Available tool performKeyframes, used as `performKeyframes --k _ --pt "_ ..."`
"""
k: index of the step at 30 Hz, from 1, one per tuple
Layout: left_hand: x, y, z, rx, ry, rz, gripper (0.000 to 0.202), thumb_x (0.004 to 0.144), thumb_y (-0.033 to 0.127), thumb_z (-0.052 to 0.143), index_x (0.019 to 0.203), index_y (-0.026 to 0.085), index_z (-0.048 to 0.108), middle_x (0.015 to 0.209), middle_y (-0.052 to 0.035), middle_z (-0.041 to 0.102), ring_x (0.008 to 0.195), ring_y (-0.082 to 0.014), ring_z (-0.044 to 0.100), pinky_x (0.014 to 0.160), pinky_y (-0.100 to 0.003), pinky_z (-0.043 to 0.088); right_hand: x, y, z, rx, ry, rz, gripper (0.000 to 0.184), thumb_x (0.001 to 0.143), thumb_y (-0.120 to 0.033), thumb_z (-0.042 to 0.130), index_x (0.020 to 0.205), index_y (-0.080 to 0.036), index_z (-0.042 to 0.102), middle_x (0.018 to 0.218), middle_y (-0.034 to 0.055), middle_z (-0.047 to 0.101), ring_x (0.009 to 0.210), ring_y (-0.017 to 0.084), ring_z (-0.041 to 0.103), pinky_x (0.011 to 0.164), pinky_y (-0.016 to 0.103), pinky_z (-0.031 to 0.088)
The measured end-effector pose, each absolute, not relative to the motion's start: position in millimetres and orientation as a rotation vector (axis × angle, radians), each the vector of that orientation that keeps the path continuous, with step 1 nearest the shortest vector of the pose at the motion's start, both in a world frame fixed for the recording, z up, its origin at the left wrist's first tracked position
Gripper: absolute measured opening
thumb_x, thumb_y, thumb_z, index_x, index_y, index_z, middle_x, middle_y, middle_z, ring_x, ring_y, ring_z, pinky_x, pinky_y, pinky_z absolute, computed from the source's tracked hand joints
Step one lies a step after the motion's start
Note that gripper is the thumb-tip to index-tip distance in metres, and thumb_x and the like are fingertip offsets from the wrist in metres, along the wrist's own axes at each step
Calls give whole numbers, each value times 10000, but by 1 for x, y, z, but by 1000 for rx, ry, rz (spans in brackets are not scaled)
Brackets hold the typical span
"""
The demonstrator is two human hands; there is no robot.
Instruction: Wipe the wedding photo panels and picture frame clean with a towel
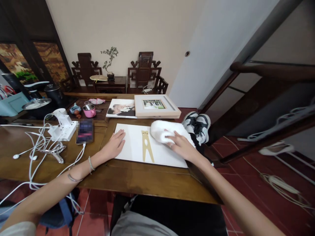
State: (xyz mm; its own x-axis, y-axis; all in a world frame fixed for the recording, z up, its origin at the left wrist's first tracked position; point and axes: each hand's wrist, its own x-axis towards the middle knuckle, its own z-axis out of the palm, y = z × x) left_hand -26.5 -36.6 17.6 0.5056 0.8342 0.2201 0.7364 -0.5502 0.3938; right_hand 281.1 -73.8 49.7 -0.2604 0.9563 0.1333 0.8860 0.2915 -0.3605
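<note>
A flat white panel (130, 144) lies on the wooden table, with a tan, long-legged cat-like figure (146, 147) in its middle. My left hand (115, 144) rests flat on the panel's left edge, fingers stretched out and holding nothing. My right hand (180, 144) grips a fluffy white cloth (161, 129) on the panel's right part. The bunched cloth covers the panel's upper right corner, and some of my fingertips are sunk in its folds.
Behind the panel lie a framed photo (157, 106) and a photo print (120, 108). To the left are a phone (85, 131) on a charging cable, a white power strip (65, 131), tangled cables, a pink cup (89, 110) and a lidded pot (36, 106). Sneakers (197, 124) show beyond the right edge.
</note>
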Motion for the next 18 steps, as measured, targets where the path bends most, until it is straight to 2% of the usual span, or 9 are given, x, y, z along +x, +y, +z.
performKeyframes --k 3,8,14,18 --pt "-25 -37 18 2494 1344 564 458 916 305 295 1302 100 432 1434 -162 359 1366 -246 257 1109 -473 210 296 -131 39 -1525 -2300 337 265 791 -219 415 896 -209 657 1411 42 423 1360 290 230 1043 498 310" --pt "-24 -38 20 2491 1363 543 460 912 296 291 1304 98 427 1435 -163 356 1367 -246 256 1107 -471 211 302 -175 40 -1422 -2365 459 222 824 -254 412 879 -255 627 1397 6 439 1355 262 252 1034 499 327" --pt "-25 -38 21 2499 1351 516 470 918 309 287 1312 87 417 1442 -167 343 1372 -244 242 1114 -466 195 292 -78 46 -1664 -2255 446 338 802 -221 400 1031 -198 648 1277 68 566 1321 294 323 1033 482 315" --pt "-26 -38 21 2506 1338 526 459 917 301 290 1311 103 420 1441 -157 348 1371 -238 244 1115 -463 198 283 -26 51 -1778 -2131 404 416 831 -240 377 1177 -147 588 1285 96 553 1262 289 407 1022 453 325"
